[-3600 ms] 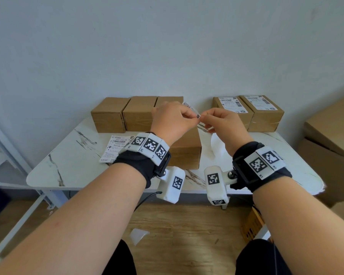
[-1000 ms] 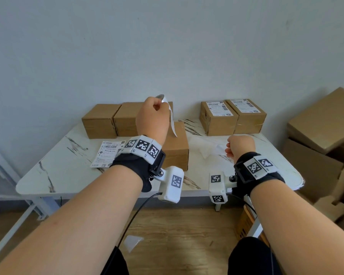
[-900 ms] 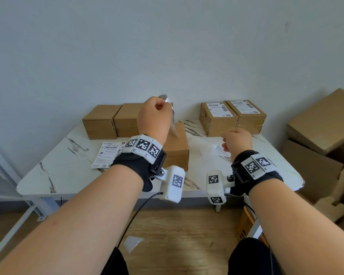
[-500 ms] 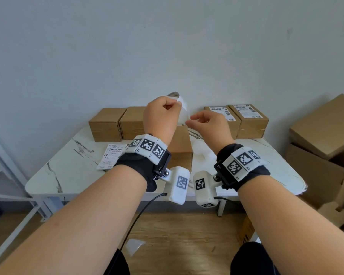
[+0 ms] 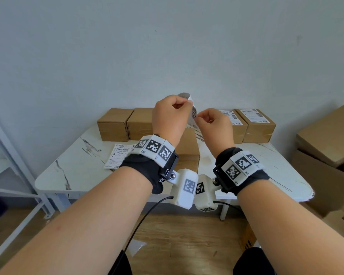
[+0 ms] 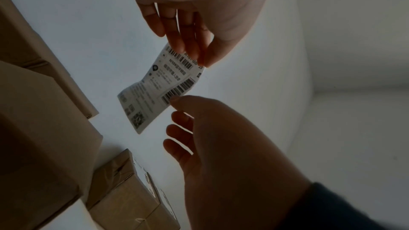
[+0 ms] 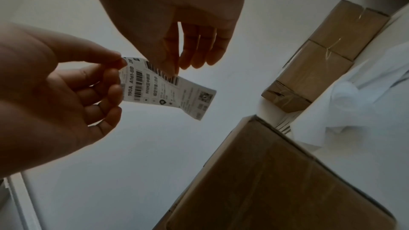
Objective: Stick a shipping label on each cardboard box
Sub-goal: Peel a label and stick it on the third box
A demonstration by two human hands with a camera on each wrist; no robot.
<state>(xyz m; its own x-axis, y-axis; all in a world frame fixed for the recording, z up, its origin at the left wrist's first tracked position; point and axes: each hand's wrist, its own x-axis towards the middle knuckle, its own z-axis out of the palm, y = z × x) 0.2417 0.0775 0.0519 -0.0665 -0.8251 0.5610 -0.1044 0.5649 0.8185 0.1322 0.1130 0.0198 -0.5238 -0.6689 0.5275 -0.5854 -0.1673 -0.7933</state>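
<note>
A white shipping label (image 5: 194, 114) with barcodes hangs in the air above the table. My left hand (image 5: 187, 102) pinches its top corner between thumb and fingers (image 7: 119, 60). My right hand (image 5: 199, 116) pinches the label's side edge by a barcode (image 6: 175, 100). The label (image 6: 155, 90) curls slightly and its lower end hangs free. Right below the hands stands a plain cardboard box (image 5: 189, 147) with no label. Two more plain boxes (image 5: 115, 124) stand at the back left, and two labelled boxes (image 5: 256, 124) at the back right.
Another printed label sheet (image 5: 119, 155) lies flat on the white marble table (image 5: 77, 169), left of the middle box. Crumpled white backing paper (image 7: 354, 102) lies to the right of that box. Big cardboard cartons (image 5: 330, 135) are stacked on the floor at right; a metal rack (image 5: 8, 155) stands left.
My right hand rose from the table, where it left the backing paper, and took hold of the label's edge. The left hand stayed raised, holding the label.
</note>
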